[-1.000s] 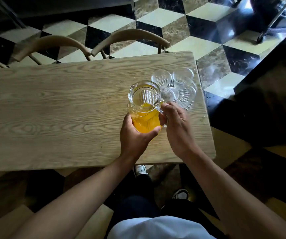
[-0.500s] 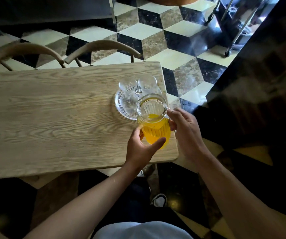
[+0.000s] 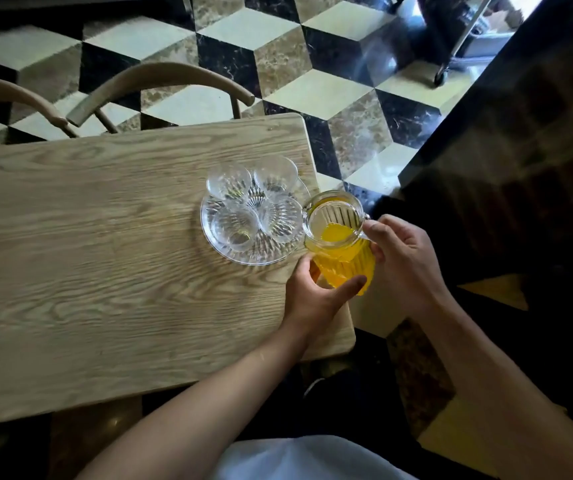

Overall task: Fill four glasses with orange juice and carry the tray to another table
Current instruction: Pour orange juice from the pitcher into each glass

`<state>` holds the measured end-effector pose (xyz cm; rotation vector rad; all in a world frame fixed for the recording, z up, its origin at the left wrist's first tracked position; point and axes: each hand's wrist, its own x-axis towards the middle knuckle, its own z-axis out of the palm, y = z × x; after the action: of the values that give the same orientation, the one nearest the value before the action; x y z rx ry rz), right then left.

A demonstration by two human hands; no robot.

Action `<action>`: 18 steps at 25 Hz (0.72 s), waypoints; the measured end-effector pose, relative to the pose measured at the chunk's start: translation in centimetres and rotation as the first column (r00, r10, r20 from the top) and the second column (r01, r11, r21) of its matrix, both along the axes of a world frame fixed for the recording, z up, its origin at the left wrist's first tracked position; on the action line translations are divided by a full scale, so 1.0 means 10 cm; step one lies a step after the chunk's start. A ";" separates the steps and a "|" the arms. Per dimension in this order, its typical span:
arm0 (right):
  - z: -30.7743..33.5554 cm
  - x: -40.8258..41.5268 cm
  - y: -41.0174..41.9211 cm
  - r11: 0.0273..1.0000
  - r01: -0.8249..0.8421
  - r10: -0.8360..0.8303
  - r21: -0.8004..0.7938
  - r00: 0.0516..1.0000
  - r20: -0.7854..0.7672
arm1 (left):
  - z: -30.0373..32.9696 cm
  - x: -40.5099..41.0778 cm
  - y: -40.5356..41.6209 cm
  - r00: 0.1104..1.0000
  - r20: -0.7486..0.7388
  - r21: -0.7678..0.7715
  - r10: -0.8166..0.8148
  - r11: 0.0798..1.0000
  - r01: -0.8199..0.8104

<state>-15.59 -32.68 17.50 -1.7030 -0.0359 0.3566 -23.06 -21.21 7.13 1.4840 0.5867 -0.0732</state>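
While hands grip, jug (image 3: 342, 247) half-full juice, glasses (image 3: 233, 225) empty

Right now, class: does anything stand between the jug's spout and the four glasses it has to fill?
Nothing visible does. The jug, held by the left hand and right hand, sits just right of the glass tray. The four glasses stand open-mouthed and uncovered, the nearest beside the spout.

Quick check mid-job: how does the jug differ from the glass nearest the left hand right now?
The jug holds orange juice; the near glass looks empty. The jug is held by the left hand low on its body and the right hand at its handle side; the near glass stands untouched on the glass tray. The jug looks wider. Both are clear ribbed glass.
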 end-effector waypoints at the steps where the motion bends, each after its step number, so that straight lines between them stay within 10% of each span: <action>1: 0.00 0.04 0.00 1.000 -0.007 0.007 -0.019 1.000 -0.004 | -0.03 0.06 -0.03 1.000 -0.010 -0.013 0.010 1.000 -0.010; 18: -0.06 0.73 0.05 0.881 -0.274 0.289 -0.385 0.957 -0.019 | -0.17 0.64 -0.62 0.908 -0.221 -0.298 0.356 0.862 -0.411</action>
<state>-8.26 -32.14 16.88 -2.1023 -0.2603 0.5770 -16.70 -27.44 5.43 1.0093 0.9441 0.0208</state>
